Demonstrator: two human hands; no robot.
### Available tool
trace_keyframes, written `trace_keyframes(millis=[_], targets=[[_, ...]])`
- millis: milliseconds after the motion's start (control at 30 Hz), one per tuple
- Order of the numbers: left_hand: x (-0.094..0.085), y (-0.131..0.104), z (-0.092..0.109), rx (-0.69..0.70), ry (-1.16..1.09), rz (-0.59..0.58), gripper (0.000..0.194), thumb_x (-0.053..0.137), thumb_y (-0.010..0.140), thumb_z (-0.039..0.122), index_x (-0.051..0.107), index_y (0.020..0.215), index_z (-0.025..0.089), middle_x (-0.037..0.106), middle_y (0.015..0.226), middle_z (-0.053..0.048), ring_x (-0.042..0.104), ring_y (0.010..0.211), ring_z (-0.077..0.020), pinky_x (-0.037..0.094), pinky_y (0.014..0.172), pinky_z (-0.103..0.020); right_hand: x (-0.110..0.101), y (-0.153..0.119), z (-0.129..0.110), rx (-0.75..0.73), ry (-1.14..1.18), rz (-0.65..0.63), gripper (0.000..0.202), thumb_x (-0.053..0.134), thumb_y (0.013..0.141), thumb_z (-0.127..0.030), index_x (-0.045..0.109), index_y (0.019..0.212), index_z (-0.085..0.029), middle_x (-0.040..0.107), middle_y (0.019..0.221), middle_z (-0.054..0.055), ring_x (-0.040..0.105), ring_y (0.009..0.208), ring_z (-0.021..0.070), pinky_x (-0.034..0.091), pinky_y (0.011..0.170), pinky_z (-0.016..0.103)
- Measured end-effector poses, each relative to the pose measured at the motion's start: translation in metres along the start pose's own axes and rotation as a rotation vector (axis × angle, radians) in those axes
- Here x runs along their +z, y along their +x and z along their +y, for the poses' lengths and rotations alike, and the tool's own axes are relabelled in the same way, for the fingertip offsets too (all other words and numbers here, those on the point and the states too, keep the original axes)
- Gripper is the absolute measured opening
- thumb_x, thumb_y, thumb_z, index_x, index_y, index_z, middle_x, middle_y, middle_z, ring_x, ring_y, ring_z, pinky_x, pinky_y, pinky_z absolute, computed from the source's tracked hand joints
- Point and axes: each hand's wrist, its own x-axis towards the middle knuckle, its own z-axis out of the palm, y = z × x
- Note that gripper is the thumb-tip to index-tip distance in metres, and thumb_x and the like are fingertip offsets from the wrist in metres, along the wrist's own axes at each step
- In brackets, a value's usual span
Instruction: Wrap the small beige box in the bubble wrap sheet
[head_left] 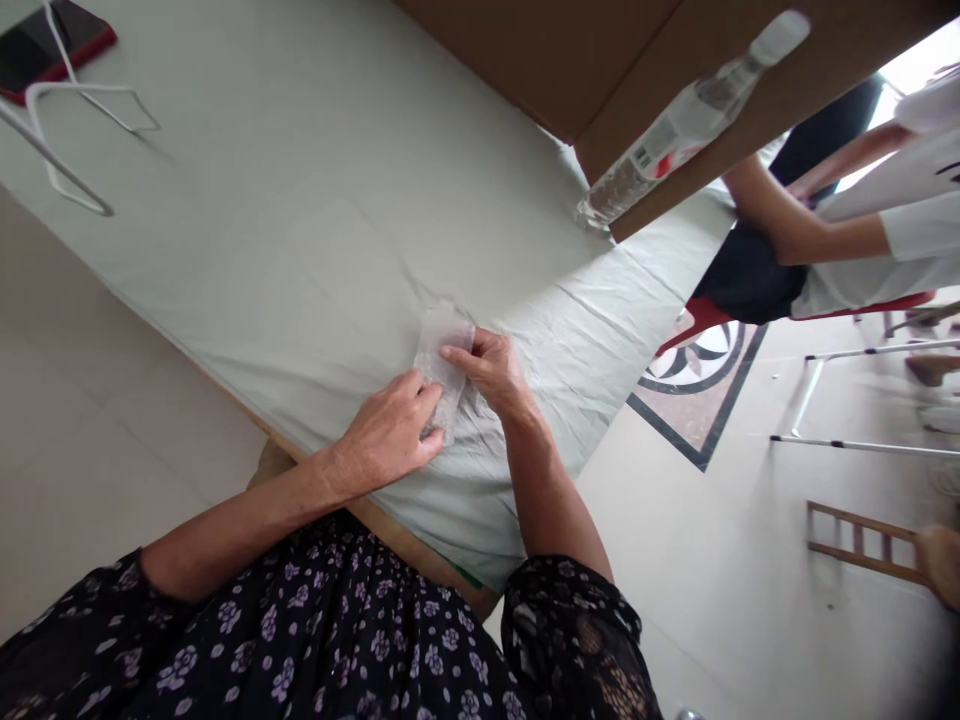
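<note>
A small translucent whitish pouch (442,340), perhaps bubble wrap or thin plastic, lies over the pale green tablecloth near the table's front edge. My left hand (394,425) grips its lower left side, with the fingers curled and the thumb against the lower end. On the right side, my right hand (491,370) pinches the pouch, its thumb lying across the upper face and the other fingers behind. Whether anything is inside the pouch I cannot tell.
A brown cardboard box (630,90) stands at the far right, with a clear plastic bottle (675,135) before it. A white wire stand (56,150) and a red-edged phone (52,45) are at the far left. Beyond the table's right side sits a person (847,215).
</note>
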Motion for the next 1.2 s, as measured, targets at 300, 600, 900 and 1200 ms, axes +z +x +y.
trace_keyframes(millis=[300, 600, 900, 1200], targets=[[0.017, -0.003, -0.013, 0.072, -0.067, 0.207, 0.031, 0.067, 0.087, 0.021, 0.066, 0.118, 0.016, 0.063, 0.105, -0.01, 0.066, 0.101, -0.0267, 0.058, 0.091, -0.038, -0.001, -0.037, -0.007, -0.241, -0.065, 0.062, 0.02, 0.079, 0.082, -0.044, 0.077, 0.076, -0.025, 0.07, 0.087, 0.001, 0.063, 0.086, 0.0176, 0.049, 0.076, 0.031], [0.041, -0.009, -0.024, 0.103, -0.204, 0.529, 0.041, 0.072, 0.083, 0.022, 0.054, 0.12, 0.019, 0.064, 0.107, -0.007, 0.064, 0.104, -0.0251, 0.056, 0.093, -0.039, 0.007, -0.075, -0.003, -0.413, -0.3, 0.064, 0.016, 0.068, 0.095, -0.029, 0.081, 0.088, -0.023, 0.074, 0.097, 0.004, 0.069, 0.092, 0.0179, 0.054, 0.085, 0.031], [0.029, -0.006, -0.034, 0.155, -0.192, 0.354, 0.037, 0.069, 0.082, 0.02, 0.063, 0.118, 0.019, 0.05, 0.151, -0.017, 0.051, 0.14, -0.0346, 0.044, 0.115, -0.05, 0.004, -0.097, 0.003, -0.59, -0.71, -0.074, 0.029, 0.057, 0.099, -0.023, 0.076, 0.121, -0.028, 0.075, 0.123, 0.008, 0.066, 0.124, 0.026, 0.052, 0.104, 0.047], [0.023, -0.012, -0.06, 0.424, -0.17, 0.235, 0.045, 0.07, 0.086, 0.027, 0.061, 0.129, 0.018, 0.054, 0.155, -0.018, 0.046, 0.15, -0.0336, 0.04, 0.123, -0.051, 0.011, -0.107, 0.035, -0.654, -0.882, -0.018, 0.047, 0.05, 0.099, -0.012, 0.063, 0.141, -0.028, 0.07, 0.138, 0.009, 0.055, 0.143, 0.0269, 0.049, 0.111, 0.046]])
